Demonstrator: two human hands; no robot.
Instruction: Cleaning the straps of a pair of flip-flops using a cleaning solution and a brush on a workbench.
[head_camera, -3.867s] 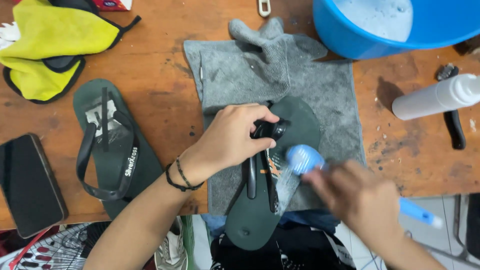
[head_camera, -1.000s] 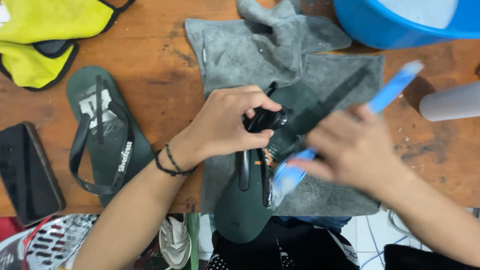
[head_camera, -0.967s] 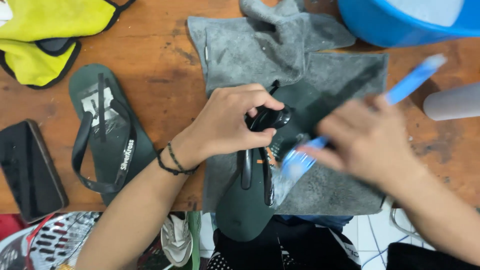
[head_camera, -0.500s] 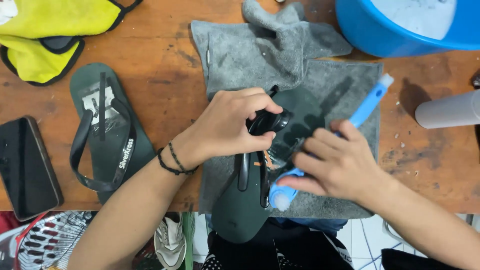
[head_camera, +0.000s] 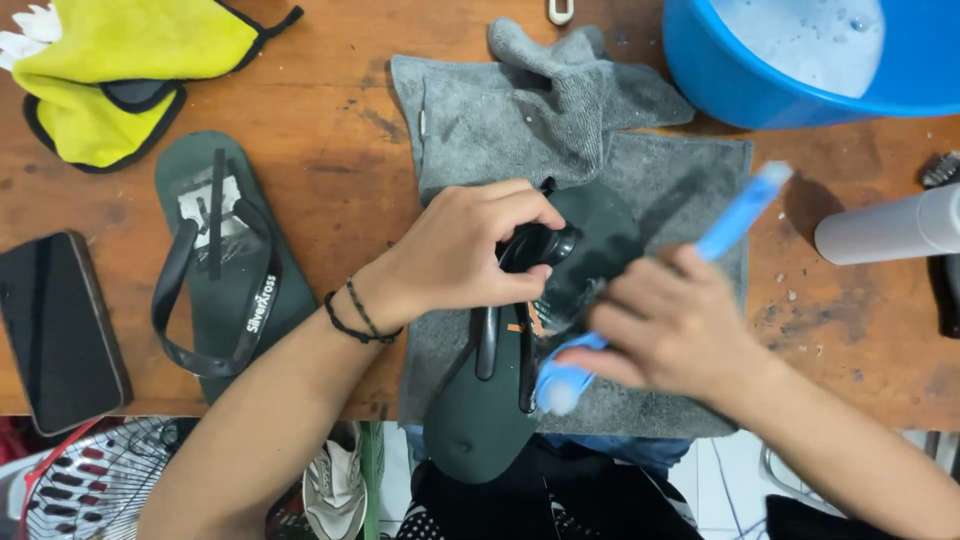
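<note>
dark green flip-flop (head_camera: 480, 420) lies on the grey towel (head_camera: 480, 120) at the table's near edge, left hand (head_camera: 465, 255) pinching its strap, right hand (head_camera: 665, 325) gripping a blue brush (head_camera: 735, 215); scrubbing appears underway, calling next for short, firm strokes beside the strap.

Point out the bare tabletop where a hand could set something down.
Bare wood lies between the spare flip-flop and the grey towel, and right of the towel below the white bottle. The towel is crowded by both hands.
</note>
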